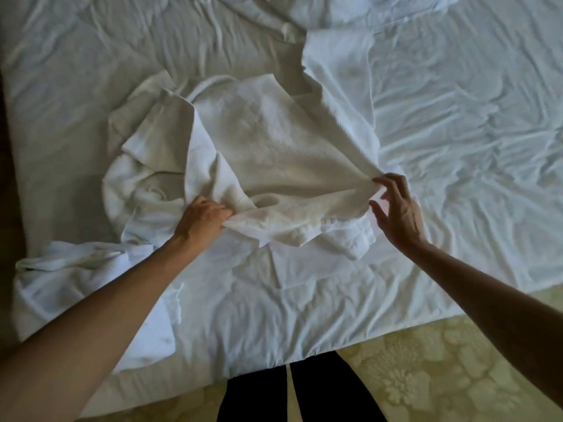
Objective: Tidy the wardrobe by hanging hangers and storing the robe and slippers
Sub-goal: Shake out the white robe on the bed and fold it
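Observation:
A white waffle-weave robe [268, 141] lies spread and partly folded on the bed, one sleeve [338, 74] stretching away toward the far side. My left hand [202, 219] grips a bunched fold of the robe near its lower left part. My right hand [396, 208] pinches the robe's right edge between thumb and forefinger, the other fingers spread loosely. Part of the robe trails over the bed's near left corner [76, 269]. No hangers or slippers are in view.
The bed [472, 147] is covered with a rumpled white sheet, with more bedding bunched at the far top [335, 10]. A yellowish patterned carpet [441, 370] lies at the near right. My dark trouser legs [298, 391] stand at the bed's edge.

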Action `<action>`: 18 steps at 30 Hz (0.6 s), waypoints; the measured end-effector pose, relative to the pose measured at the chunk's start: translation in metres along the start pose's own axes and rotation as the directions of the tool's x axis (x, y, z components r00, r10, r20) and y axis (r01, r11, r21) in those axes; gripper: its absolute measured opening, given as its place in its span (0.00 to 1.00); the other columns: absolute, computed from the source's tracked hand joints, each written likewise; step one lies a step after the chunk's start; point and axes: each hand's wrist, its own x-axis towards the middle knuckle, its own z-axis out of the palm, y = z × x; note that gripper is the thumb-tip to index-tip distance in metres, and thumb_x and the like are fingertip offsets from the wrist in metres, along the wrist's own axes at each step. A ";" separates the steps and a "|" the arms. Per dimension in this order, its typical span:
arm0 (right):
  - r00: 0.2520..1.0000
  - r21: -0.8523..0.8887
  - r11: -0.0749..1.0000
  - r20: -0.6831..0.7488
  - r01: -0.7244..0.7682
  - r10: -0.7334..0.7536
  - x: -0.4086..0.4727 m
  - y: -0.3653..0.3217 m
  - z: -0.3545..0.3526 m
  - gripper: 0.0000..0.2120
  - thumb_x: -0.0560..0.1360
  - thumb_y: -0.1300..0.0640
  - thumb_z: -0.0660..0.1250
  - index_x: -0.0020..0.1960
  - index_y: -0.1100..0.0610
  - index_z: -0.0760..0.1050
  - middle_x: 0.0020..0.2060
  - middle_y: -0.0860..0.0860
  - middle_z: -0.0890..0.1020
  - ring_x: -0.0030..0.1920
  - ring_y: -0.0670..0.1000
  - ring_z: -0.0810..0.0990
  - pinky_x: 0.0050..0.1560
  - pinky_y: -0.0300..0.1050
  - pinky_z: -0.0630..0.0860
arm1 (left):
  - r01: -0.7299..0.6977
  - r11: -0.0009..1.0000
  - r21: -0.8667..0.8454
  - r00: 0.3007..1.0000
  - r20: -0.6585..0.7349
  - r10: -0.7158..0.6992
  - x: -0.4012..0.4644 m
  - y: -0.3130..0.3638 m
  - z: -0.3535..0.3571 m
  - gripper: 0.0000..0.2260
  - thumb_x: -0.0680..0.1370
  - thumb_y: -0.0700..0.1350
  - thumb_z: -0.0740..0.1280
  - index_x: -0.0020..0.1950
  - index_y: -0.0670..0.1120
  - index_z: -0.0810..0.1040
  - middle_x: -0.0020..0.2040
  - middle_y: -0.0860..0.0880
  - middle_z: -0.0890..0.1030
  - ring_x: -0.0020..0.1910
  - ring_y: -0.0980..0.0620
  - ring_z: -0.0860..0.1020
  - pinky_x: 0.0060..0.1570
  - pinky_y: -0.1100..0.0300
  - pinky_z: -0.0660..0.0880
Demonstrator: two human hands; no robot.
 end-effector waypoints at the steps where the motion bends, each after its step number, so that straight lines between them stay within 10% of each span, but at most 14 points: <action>1: 1.000 0.010 1.000 -0.026 -0.013 0.013 0.002 0.002 0.002 0.24 0.75 0.58 0.72 0.68 0.58 0.70 0.66 0.54 0.70 0.45 0.49 0.80 0.35 0.46 0.76 | 0.049 0.999 0.000 0.999 -0.002 -0.049 0.001 -0.003 -0.002 0.13 0.59 0.33 0.80 0.37 0.44 0.82 0.31 0.45 0.81 0.31 0.40 0.78 0.35 0.53 0.76; 7: 0.998 0.061 0.998 -0.048 -0.032 0.035 0.047 -0.003 -0.003 0.21 0.76 0.55 0.72 0.66 0.56 0.72 0.63 0.53 0.75 0.49 0.51 0.81 0.42 0.51 0.80 | 0.430 0.901 0.054 0.902 -0.073 -0.426 -0.009 -0.062 -0.026 0.17 0.71 0.35 0.72 0.58 0.48 0.84 0.44 0.38 0.85 0.44 0.36 0.83 0.45 0.48 0.77; 18: 0.848 -0.101 0.847 0.169 0.522 -0.503 0.088 -0.065 0.034 0.17 0.75 0.50 0.72 0.60 0.57 0.79 0.57 0.54 0.80 0.51 0.55 0.80 0.46 0.52 0.79 | 0.622 0.782 0.033 0.783 -0.004 -0.622 -0.035 -0.117 -0.031 0.18 0.74 0.38 0.68 0.62 0.51 0.83 0.51 0.39 0.84 0.50 0.37 0.83 0.50 0.49 0.77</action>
